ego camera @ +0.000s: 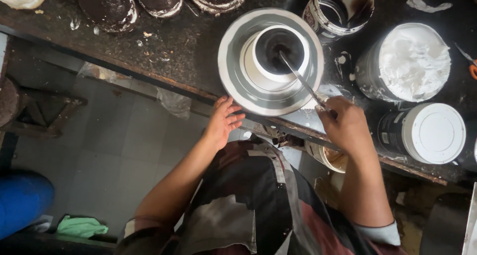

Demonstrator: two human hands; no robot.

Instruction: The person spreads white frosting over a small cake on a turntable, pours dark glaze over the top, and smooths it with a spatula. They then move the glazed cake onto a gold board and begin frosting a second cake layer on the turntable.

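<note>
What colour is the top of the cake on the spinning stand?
Dark chocolate brown on the cake, with white sides, seen in the head view.

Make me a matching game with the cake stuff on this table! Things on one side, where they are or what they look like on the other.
Things:
1. Spatula
2. Turntable
3. Tub of white cream
4. Dark round cakes

Descriptions:
A. Open, at the right
B. In the right hand
C. At the fingertips of the left hand
D. In a row, top left

Pairs: 1-B, 2-C, 3-A, 4-D
</note>
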